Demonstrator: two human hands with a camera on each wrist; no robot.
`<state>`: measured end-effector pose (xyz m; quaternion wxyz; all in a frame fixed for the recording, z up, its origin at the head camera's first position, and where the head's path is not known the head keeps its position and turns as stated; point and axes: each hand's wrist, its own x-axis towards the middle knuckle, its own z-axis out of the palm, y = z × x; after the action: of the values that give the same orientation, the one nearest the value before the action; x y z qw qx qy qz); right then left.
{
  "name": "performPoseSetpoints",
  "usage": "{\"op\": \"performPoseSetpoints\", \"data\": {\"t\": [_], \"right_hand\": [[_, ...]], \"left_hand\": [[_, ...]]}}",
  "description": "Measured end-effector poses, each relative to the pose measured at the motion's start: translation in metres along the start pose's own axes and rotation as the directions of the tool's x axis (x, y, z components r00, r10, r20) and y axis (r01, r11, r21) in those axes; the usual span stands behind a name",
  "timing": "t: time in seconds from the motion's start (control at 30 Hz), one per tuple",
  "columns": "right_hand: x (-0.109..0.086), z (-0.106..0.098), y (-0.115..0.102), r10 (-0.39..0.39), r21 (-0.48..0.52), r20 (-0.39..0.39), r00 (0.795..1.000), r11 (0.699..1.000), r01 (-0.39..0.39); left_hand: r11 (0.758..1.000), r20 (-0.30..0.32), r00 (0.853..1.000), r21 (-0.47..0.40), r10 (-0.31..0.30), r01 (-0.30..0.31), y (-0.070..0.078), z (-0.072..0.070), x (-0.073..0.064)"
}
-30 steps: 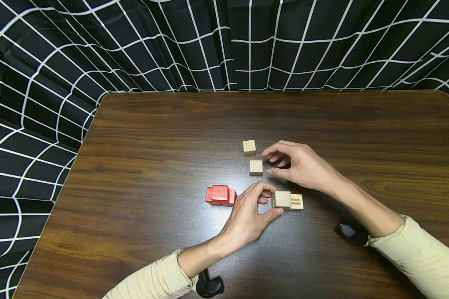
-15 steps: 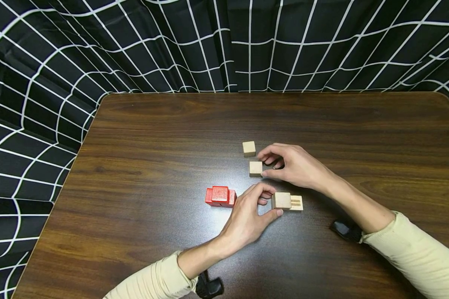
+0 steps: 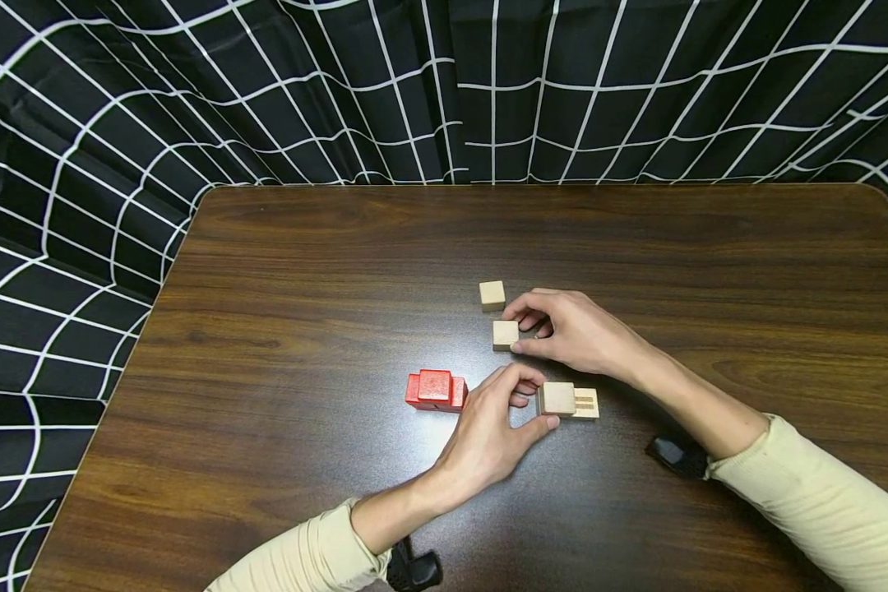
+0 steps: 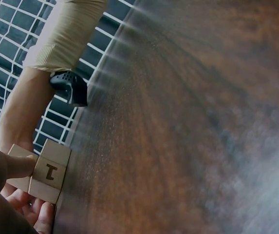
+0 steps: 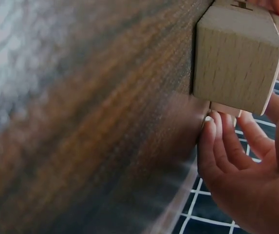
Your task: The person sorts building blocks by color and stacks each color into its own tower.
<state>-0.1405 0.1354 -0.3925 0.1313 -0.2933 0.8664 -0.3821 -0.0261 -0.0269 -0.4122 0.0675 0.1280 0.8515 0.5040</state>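
My left hand point(image 3: 492, 423) holds the upper wooden block point(image 3: 558, 398) of a small pale stack, thumb in front and fingertips behind. Below it, a wooden base block point(image 3: 586, 403) juts out to the right with dark markings on top. My right hand point(image 3: 580, 333) has thumb and forefinger around a loose wooden cube point(image 3: 506, 335), the thumb at its near right corner. The left wrist view shows the left thumb point(image 4: 20, 166) against the upper block, beside a marked block point(image 4: 50, 170). In the right wrist view, the right-hand fingers point(image 5: 227, 141) curl behind the large base block point(image 5: 239, 63).
Another wooden cube point(image 3: 492, 295) sits just beyond the right hand's fingertips. Left of the left hand stands a stack of red blocks point(image 3: 435, 386), one on top. A brown table point(image 3: 303, 271) carries everything, with a black gridded curtain point(image 3: 340, 82) along its far and left sides.
My right hand has moved left, from beside the nearer loose cube to around it. My left hand stays on the wooden stack, and the blocks have not moved.
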Motion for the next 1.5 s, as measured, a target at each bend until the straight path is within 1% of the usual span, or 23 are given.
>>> {"op": "performPoseSetpoints", "data": {"t": [0.17, 0.4, 0.57, 0.73, 0.83, 1.13, 1.33, 1.5], "right_hand": [[0.001, 0.0, 0.0, -0.01, -0.008, 0.002, 1.0, 1.0, 0.01], [0.0, -0.001, 0.001, -0.017, -0.011, -0.002, 1.0, 1.0, 0.017], [-0.004, -0.005, 0.001, -0.014, 0.015, -0.007, 1.0, 1.0, 0.015], [-0.011, -0.012, -0.002, 0.018, 0.075, -0.017, 1.0, 0.997, -0.017], [-0.015, -0.015, -0.002, 0.02, 0.095, -0.026, 0.999, 0.995, -0.018], [-0.03, -0.023, -0.004, 0.017, 0.076, -0.06, 0.998, 0.997, -0.012], [-0.041, -0.027, -0.004, -0.015, 0.088, -0.099, 0.995, 0.996, 0.023], [-0.052, -0.032, -0.006, 0.018, 0.089, -0.12, 0.993, 0.996, -0.007]], "left_hand": [[1.0, 0.0, 1.0, 0.007, -0.002, 0.002, 0.0, 0.0, 0.001], [0.999, -0.009, 1.0, 0.029, 0.014, -0.014, 0.0, 0.0, 0.001], [1.0, -0.009, 1.0, 0.024, 0.011, -0.011, 0.0, 0.0, 0.001], [1.0, -0.008, 1.0, 0.012, 0.002, -0.002, -0.002, 0.0, 0.001], [1.0, -0.013, 1.0, 0.019, 0.004, -0.004, -0.002, 0.0, 0.0], [1.0, -0.009, 1.0, 0.028, -0.003, 0.003, -0.001, 0.0, 0.0], [1.0, -0.008, 1.0, 0.019, -0.007, 0.008, -0.001, 0.001, 0.0], [1.0, -0.008, 1.0, 0.014, -0.006, 0.006, -0.001, 0.001, 0.001]]}}
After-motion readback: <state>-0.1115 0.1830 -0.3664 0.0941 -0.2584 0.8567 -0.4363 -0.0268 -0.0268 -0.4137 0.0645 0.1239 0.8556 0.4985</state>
